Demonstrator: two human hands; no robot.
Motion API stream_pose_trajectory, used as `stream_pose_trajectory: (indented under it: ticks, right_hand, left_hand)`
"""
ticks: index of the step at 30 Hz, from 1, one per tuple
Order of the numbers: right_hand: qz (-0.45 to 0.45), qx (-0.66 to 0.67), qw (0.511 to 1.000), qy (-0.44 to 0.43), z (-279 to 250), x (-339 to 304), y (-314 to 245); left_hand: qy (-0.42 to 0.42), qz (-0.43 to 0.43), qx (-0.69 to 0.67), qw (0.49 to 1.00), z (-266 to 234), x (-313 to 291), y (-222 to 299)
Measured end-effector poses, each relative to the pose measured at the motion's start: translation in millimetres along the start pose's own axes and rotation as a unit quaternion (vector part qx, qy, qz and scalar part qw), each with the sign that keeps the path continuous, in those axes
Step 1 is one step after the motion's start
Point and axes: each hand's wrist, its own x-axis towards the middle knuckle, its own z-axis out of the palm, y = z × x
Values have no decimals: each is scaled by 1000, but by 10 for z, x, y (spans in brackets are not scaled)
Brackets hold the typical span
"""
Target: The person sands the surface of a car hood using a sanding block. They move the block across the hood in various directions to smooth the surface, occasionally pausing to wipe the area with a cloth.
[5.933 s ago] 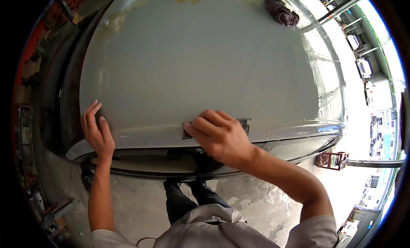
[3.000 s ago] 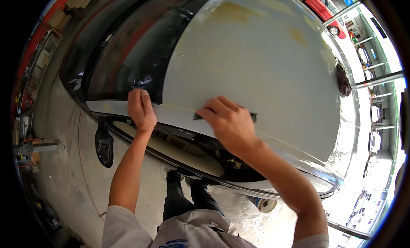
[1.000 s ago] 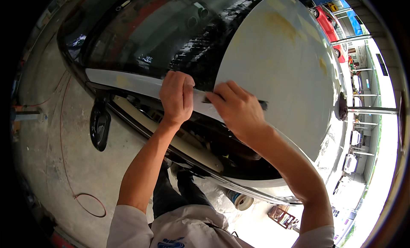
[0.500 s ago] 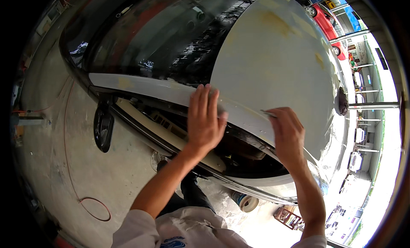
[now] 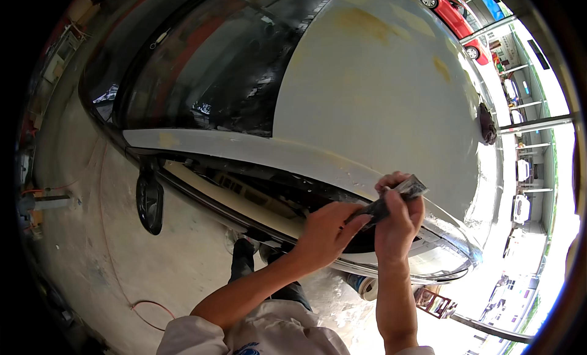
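Note:
A dark, bent piece of sandpaper (image 5: 383, 205) is held up above the near edge of the car roof (image 5: 367, 110). My right hand (image 5: 397, 226) is closed around its upper end, thumb across the front. My left hand (image 5: 327, 233) pinches its lower end between thumb and fingers. The roof is matt grey with yellowish patches, and small drops or specks dot its edge rail (image 5: 293, 150). Below my hands the door opening shows the dark cabin. Part of the sheet is hidden behind my right fingers.
The open car door (image 5: 232, 211) with its black side mirror (image 5: 150, 199) stands close to my legs. Left of the roof lies the dark windshield (image 5: 202, 80). A dark cloth (image 5: 487, 124) rests at the roof's far right. Near the door are a bucket (image 5: 367, 288) and a reddish-brown rack (image 5: 433, 301). A hose (image 5: 110, 257) crosses the floor.
My left hand has left the roof edge and moved right and down to the sandpaper. My right hand has turned upward, bringing the sheet into plain view off the roof.

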Motion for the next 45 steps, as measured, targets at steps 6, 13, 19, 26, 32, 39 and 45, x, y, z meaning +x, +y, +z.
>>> stream_pose_trajectory:
  ticks: [6,13,19,26,32,39,45]
  right_hand:
    - [206,-63,960,-177,-181,-17,38]
    - [-127,-388,865,-293,323,145,-140]
    - [-430,-667,498,-351,430,433,550]
    - [-409,-695,453,-379,1074,399,866]
    - [-407,-647,524,-376,846,392,792]
    - [-419,-631,499,-420,922,485,780]
    - [-427,-686,453,-377,1055,346,886]
  left_hand:
    - [14,104,48,993,-499,56,-58]
    - [202,221,153,942,-1318,405,-663]
    - [349,204,367,838,-1883,634,-1326]
    - [361,223,359,832,-1796,666,-1377]
    - [365,206,379,825,-1880,606,-1402]
    - [377,200,364,828,-1865,621,-1389]
    - [368,199,384,823,-1860,647,-1403]
